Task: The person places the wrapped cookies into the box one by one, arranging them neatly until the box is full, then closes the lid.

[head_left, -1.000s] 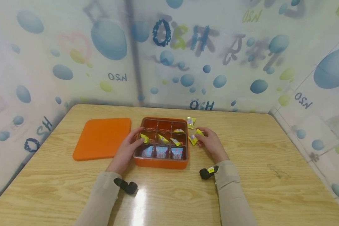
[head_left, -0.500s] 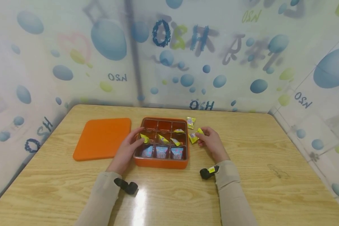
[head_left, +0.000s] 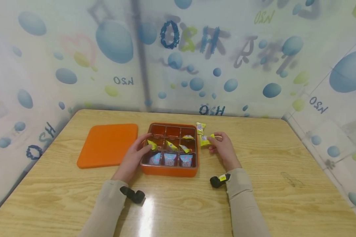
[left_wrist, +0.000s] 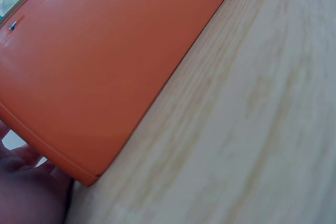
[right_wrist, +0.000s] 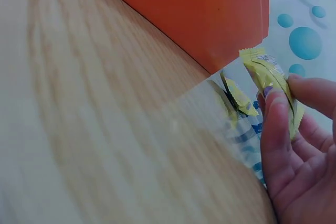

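A divided orange box [head_left: 169,171] stands on the table. My left hand [head_left: 131,160] holds its left side, thumb and forefinger over the rim; in the left wrist view, that hand [left_wrist: 29,182] lies against the side wall. My right hand [head_left: 224,149] pinches a yellow wrapped candy [head_left: 204,140] beside the box's right wall; the right wrist view has this candy [right_wrist: 268,72] between thumb and forefinger. Another yellow candy [head_left: 200,128] lies behind it on the table. Several yellow candies [head_left: 171,145] sit in the box's middle row and back right compartment. Blue candies [head_left: 169,159] fill the front row.
An orange lid [head_left: 108,144] lies flat on the wooden table [head_left: 178,210] left of the box. A patterned wall [head_left: 178,75] rises behind the table. The back left and back middle compartments show bare bottoms.
My right hand has shifted the pinched candy slightly, turning it more level and moving it a little to the right. My left hand and the box have stayed in place.
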`<state>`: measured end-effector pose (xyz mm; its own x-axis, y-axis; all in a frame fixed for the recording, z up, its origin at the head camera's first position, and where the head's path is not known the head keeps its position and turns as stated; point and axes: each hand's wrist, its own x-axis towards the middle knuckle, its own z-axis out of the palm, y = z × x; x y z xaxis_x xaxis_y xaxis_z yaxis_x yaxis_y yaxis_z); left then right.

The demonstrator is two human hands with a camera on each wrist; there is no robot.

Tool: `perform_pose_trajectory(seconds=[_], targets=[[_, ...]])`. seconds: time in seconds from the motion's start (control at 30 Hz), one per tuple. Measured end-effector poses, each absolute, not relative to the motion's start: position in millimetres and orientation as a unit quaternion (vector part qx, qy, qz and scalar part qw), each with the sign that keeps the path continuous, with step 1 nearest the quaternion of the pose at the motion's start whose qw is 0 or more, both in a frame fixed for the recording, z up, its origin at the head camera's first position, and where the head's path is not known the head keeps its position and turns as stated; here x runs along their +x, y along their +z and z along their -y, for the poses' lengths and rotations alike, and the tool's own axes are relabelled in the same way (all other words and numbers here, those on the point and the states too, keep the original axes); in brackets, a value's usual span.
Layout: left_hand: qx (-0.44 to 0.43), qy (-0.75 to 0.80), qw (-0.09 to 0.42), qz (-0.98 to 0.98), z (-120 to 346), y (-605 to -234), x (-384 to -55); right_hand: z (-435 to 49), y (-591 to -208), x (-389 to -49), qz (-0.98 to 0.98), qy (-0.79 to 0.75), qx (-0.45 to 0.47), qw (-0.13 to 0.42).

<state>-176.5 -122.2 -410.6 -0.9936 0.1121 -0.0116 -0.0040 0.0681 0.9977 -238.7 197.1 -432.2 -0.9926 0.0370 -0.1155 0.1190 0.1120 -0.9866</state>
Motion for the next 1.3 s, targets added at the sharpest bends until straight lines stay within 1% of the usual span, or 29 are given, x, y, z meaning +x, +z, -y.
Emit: perform_pose_trajectory(seconds=[0.3,0.5,1.0,1.3], targets=[[0.044,0.686,0.042,-0.725,121.7,-410.5,-177.2,-198.2,-435.2,-238.9,-0.737,-0.675,0.043,0.006],[0.038,0.681,0.045,-0.730,122.1,-410.2,-177.2,-199.5,-436.8,-240.6,-0.732,-0.681,0.031,0.006],[0.039,0.677,0.046,-0.734,122.6,-411.2,-177.3,-204.6,-439.4,-239.0,-0.687,-0.726,0.046,-0.005],[0.045,0.679,0.044,-0.732,122.6,-412.4,-177.1,-204.1,-438.7,-238.7,-0.716,-0.695,0.068,-0.016]])
